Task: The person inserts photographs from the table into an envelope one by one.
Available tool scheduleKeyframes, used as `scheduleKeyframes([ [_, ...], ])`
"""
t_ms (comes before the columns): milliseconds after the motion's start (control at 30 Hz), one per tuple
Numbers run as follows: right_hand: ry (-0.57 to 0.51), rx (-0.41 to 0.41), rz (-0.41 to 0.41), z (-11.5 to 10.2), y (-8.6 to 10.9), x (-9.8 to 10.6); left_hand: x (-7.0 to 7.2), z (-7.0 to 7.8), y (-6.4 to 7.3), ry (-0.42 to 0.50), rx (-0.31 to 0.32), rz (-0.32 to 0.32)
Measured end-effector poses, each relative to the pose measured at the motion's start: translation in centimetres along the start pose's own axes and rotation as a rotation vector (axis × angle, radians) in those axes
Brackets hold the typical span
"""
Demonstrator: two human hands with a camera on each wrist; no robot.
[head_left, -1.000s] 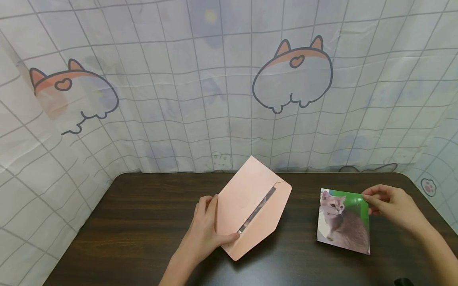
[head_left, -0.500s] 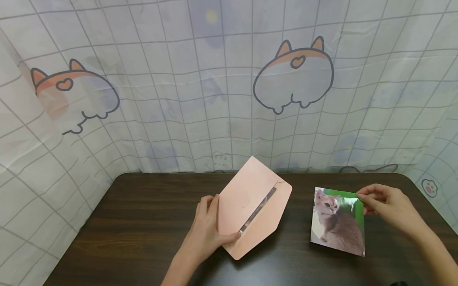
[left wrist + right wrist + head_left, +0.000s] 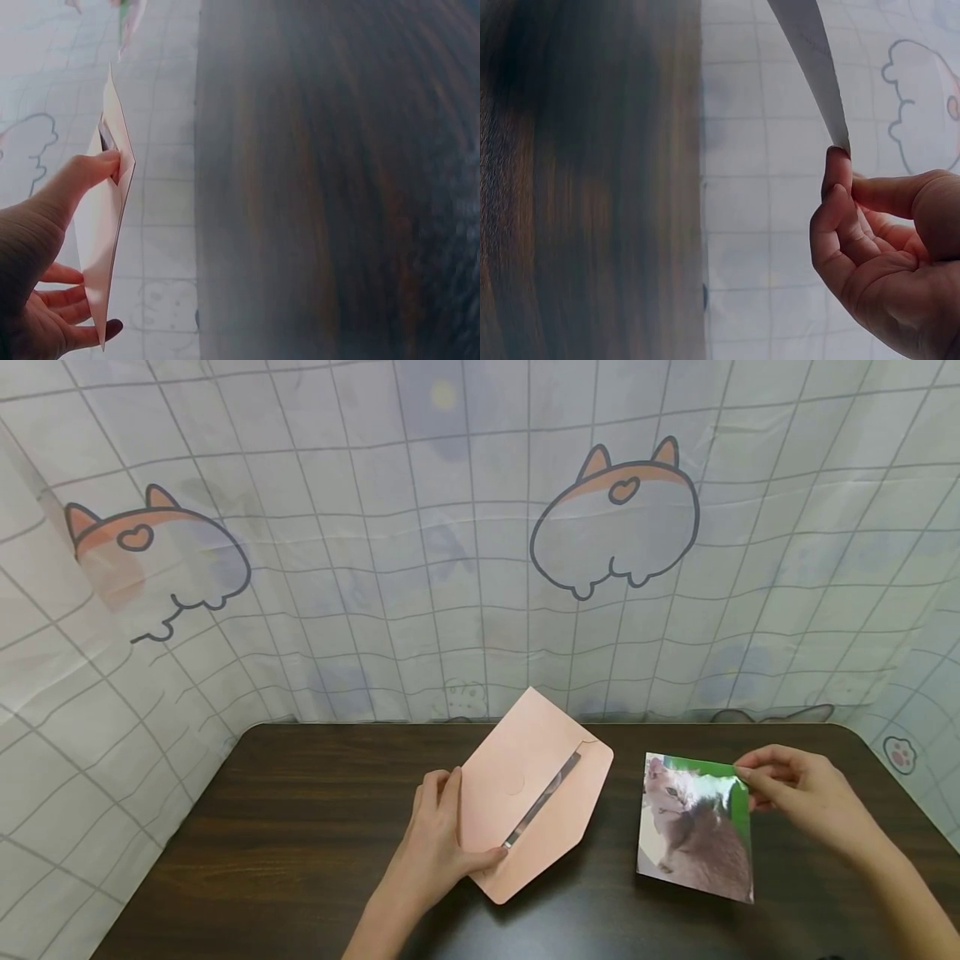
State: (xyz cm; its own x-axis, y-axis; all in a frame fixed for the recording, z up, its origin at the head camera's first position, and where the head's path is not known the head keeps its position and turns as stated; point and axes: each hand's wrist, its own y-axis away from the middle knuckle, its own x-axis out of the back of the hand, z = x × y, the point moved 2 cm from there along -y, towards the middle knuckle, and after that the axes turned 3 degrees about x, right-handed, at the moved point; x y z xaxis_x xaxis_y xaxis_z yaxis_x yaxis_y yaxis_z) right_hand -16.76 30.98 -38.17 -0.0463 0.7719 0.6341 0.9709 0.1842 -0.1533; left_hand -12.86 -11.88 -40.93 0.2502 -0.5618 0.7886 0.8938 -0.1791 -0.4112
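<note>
My left hand [image 3: 431, 852] grips a pale pink envelope [image 3: 498, 777] by its lower left side, thumb in front at the opening and fingers behind. The envelope tilts above the table with its flap unfolded toward the lower right. Inside the slot, a narrow strip of a picture card [image 3: 542, 802] shows; the rest of it is hidden. To the right, my right hand [image 3: 798, 785] pinches a glossy cat photo [image 3: 697, 843] at its upper right corner. Light glares off the photo's green background. In the right wrist view the photo's white back [image 3: 810, 60] rises from thumb and fingertips.
A dark brown wooden table [image 3: 300, 827] lies under both hands. Behind it hangs a white gridded curtain [image 3: 375, 568] with cartoon corgi rumps. A small dark object [image 3: 831, 957] barely shows at the bottom edge on the right.
My right hand has carried the cat photo left, closer to the envelope, and glare has spread over it. The left hand and envelope have stayed almost still.
</note>
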Motion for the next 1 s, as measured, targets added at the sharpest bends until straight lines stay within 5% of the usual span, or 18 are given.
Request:
scheduleKeyframes([
  [1000,-0.118,0.022,-0.030,-2.9,-0.5,-2.7,-0.7,0.4,-0.3,-0.009,0.008,0.002],
])
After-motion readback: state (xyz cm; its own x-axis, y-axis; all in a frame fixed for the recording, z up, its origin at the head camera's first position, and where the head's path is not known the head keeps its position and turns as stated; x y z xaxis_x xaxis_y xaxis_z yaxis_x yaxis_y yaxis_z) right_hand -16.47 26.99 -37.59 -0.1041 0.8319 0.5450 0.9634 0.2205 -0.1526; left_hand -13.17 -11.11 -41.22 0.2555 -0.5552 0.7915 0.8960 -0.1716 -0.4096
